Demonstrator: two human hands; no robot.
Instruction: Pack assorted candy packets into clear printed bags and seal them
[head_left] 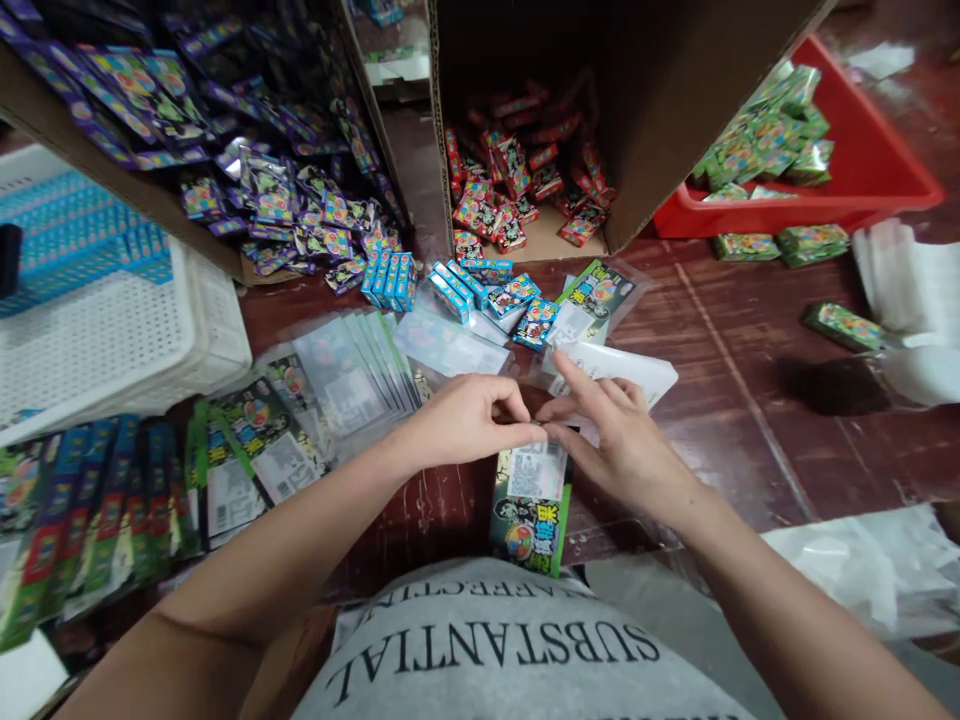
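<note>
A green and black printed packet [531, 510] with a white label lies upside down at the table's front edge, against the grey shirt. My left hand [480, 418] pinches the packet's far edge between thumb and forefinger. From the right, my right hand [607, 430] meets it at the same edge, thumb and a finger pressed together there and the forefinger raised. The fingertips of both hands nearly touch. Just beyond them lie a white sheet [637, 372], small blue boxes [536, 322] and another green and black packet [596, 295].
Cardboard boxes hold purple packs [262, 190] and red packs [517, 180]. A red bin [877, 170] with green packs stands back right. At left are a white basket [202, 310], fanned clear sleeves [345, 375] and a row of filled packets [97, 500]. Plastic bags [870, 565] lie right.
</note>
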